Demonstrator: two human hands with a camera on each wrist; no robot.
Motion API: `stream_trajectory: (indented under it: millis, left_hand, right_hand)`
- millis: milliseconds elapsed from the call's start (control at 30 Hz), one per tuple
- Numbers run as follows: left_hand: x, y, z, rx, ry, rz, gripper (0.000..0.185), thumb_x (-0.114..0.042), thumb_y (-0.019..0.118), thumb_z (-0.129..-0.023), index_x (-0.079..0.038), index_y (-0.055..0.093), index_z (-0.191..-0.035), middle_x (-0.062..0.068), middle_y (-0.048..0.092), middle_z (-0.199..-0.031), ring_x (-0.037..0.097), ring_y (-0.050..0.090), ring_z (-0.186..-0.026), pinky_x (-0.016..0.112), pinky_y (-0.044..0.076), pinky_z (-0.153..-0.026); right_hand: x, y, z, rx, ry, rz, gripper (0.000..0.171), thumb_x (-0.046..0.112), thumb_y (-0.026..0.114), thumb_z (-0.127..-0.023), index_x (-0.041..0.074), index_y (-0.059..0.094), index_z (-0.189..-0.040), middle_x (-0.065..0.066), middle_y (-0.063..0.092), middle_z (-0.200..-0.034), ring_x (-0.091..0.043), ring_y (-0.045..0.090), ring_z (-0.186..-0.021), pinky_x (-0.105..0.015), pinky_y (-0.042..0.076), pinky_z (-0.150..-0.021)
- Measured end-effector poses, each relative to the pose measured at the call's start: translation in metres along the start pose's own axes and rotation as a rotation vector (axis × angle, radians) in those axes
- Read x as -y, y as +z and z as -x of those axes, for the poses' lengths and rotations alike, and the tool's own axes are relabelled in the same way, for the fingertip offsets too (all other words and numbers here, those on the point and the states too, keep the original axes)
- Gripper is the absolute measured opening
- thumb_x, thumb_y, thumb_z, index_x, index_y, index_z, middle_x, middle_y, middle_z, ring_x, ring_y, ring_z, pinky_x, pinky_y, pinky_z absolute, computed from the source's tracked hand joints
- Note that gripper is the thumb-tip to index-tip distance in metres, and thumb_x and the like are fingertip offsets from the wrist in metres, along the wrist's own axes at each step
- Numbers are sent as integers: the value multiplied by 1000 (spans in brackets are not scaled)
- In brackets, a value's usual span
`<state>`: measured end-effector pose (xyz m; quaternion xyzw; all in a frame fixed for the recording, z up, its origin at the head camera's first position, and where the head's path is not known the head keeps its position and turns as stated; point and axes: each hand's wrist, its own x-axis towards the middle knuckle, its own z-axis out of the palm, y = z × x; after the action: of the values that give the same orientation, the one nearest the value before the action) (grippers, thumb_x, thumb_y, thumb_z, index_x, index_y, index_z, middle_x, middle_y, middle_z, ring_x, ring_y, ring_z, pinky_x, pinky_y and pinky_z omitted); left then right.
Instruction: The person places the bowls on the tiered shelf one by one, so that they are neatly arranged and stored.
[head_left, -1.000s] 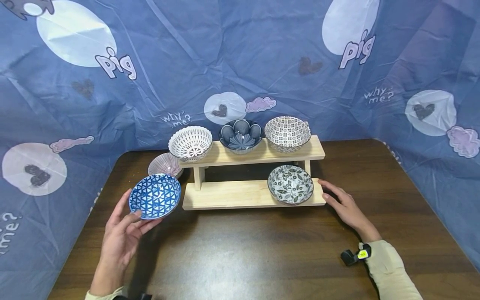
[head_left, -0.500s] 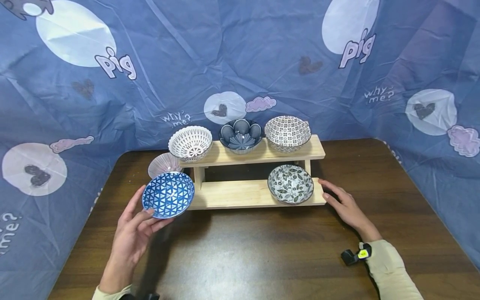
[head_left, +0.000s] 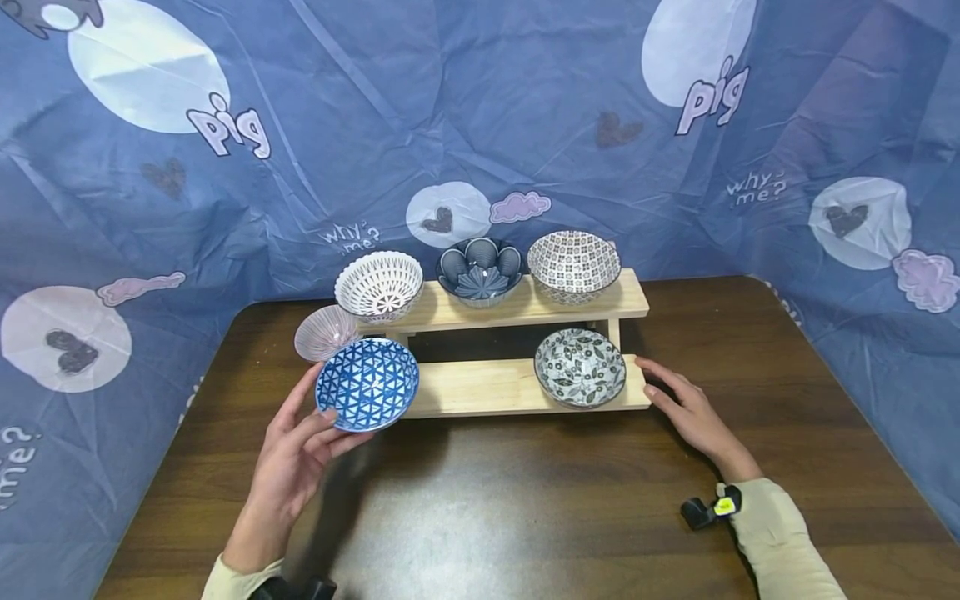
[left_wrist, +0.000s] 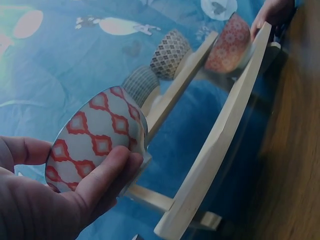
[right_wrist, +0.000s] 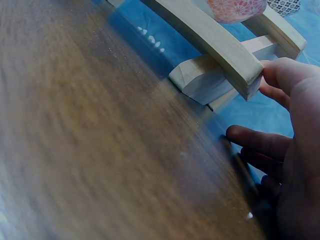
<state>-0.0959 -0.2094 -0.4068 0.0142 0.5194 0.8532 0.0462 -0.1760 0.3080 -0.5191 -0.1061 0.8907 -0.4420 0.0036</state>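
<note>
My left hand (head_left: 292, 462) holds a small bowl (head_left: 367, 383) by its rim and side, thumb over the near edge. Inside, the bowl is blue and white triangles; the left wrist view shows red diamond shapes on its white outside (left_wrist: 95, 135). It is tilted and overlaps the left end of the lower shelf (head_left: 472, 387) of a two-tier wooden stand. At that shelf's right end, my right hand (head_left: 693, 417) touches the wood with its fingertips, the other fingers loose. Nearby on the lower shelf sits a bowl with dark leaves and flowers (head_left: 580, 368).
Along the upper shelf (head_left: 442, 310) stand a white lattice bowl (head_left: 379, 286), a dark blue petal bowl (head_left: 480, 272) and a grey patterned bowl (head_left: 574, 267). A pinkish striped bowl (head_left: 324, 332) is behind the held one, at the stand's left. A blue printed cloth (head_left: 480, 100) hangs behind the table.
My left hand has carried the blue and white bowl rightward, from beside the stand to over the lower shelf's left end. My right hand has stayed at the shelf's right end.
</note>
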Motion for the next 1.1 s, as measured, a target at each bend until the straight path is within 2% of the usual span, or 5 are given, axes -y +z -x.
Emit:
stream_trajectory:
  millis: [200,433,567,800,1100]
  left_hand:
    - [4,12,-5,17,-29,-4,66,6,37,-99,-20,22,-158,19,24,-149,22,74,-99,42,63,-86]
    - [12,26,-14,-11,-87,-29,70,6,38,-98,-19,16,-160,22,17,-156,20,74,-100,40,63,-85]
    - [17,33,-19,-25,-125,-31,69,4,39,-98,-21,18,-159,20,18,-157,19,74,-98,40,63,-85]
    - [26,42,-27,-12,-170,-28,70,5,39,-98,-20,17,-159,21,18,-161,21,73,-101,43,63,-85]
    - [36,52,-34,-4,-187,-6,74,7,40,-97,-19,13,-161,28,21,-159,22,73,-101,43,63,-86]
  right_hand:
    - [-1,0,0,-8,-6,0,51,32,49,-106,11,44,-151,-19,44,-156,-45,34,-144,-69,27,-115]
    - [0,0,0,-15,-15,6,49,29,50,-105,11,45,-150,-19,45,-155,-44,36,-143,-67,28,-115]
    - [3,-1,1,-10,-16,-6,48,27,52,-105,11,45,-150,-19,45,-155,-44,36,-144,-68,28,-115]
    - [9,-2,2,1,-8,-16,49,25,53,-104,10,45,-150,-18,45,-155,-43,35,-145,-69,28,-115]
    - [6,-2,1,3,0,-12,49,27,52,-105,10,44,-151,-19,44,-156,-44,34,-146,-70,26,-115]
